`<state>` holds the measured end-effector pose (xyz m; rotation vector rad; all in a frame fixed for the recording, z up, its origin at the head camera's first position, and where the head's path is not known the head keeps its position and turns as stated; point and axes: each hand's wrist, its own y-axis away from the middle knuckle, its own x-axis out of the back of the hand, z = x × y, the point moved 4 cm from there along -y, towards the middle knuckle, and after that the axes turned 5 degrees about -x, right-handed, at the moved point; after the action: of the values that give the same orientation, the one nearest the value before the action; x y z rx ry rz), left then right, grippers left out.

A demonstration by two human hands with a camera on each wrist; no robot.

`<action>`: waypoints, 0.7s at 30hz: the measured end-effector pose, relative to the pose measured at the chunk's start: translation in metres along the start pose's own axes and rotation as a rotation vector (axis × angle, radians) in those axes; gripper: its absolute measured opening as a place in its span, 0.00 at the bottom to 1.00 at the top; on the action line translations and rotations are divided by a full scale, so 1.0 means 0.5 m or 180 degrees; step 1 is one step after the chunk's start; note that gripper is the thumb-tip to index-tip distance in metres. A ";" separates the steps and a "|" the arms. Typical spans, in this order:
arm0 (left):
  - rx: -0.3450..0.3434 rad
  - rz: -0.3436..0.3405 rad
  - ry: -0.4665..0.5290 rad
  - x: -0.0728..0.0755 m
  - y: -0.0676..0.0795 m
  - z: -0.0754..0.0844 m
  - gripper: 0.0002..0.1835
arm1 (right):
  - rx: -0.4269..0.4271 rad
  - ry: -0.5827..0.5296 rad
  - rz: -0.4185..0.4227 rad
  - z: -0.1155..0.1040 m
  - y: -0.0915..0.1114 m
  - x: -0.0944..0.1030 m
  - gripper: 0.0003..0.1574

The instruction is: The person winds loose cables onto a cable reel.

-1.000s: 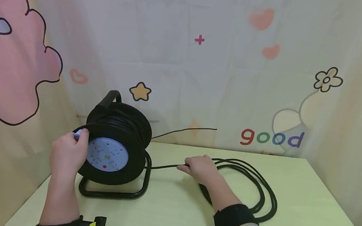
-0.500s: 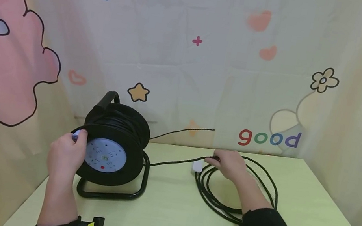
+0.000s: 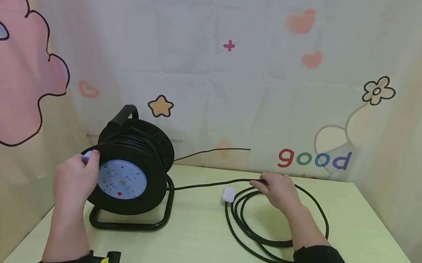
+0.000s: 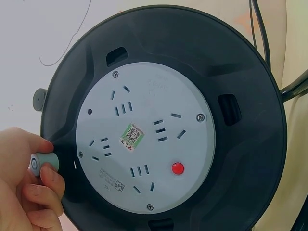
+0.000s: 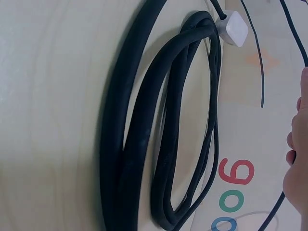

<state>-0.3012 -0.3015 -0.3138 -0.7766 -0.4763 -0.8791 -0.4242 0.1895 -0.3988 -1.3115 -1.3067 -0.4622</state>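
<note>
A black cable reel stands on its tube frame at the left of the table, cable wound on its drum. Its front carries a grey socket panel with a red button. My left hand pinches the small grey crank knob at the rim between thumb and fingers. To the right, my right hand grips the black cable that runs out from the reel. Below that hand, loose loops of cable lie on the table, ending in a white plug.
The pale green table meets a printed curtain along its back edge. The reel's tube stand rests near the table's left side. A thin dark line shows against the curtain behind the reel.
My right hand has slid right and away along the cable, lengthening the stretch between it and the reel. The white plug has come into sight. My left hand stays on the knob.
</note>
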 end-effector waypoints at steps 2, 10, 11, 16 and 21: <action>0.0000 0.0006 0.0016 0.000 0.001 0.000 0.35 | -0.0008 -0.0013 -0.0005 -0.001 0.000 0.001 0.25; -0.0028 0.0075 0.0300 -0.005 0.006 0.010 0.39 | -0.0002 -0.0045 -0.0110 -0.009 -0.004 -0.003 0.23; -0.0058 0.0102 0.0335 -0.006 0.007 0.012 0.39 | 0.0007 -0.0042 -0.0118 -0.012 -0.005 -0.003 0.23; -0.0241 0.0232 0.0387 -0.012 0.010 0.027 0.37 | 0.0037 -0.0068 -0.0151 -0.029 -0.011 -0.002 0.23; -0.0354 0.0281 0.0431 -0.019 0.016 0.042 0.35 | 0.0047 -0.0056 -0.0242 -0.046 -0.022 -0.009 0.21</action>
<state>-0.3014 -0.2773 -0.3099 -0.8274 -0.2734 -0.8749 -0.4252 0.1646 -0.3921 -1.2595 -1.3759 -0.4940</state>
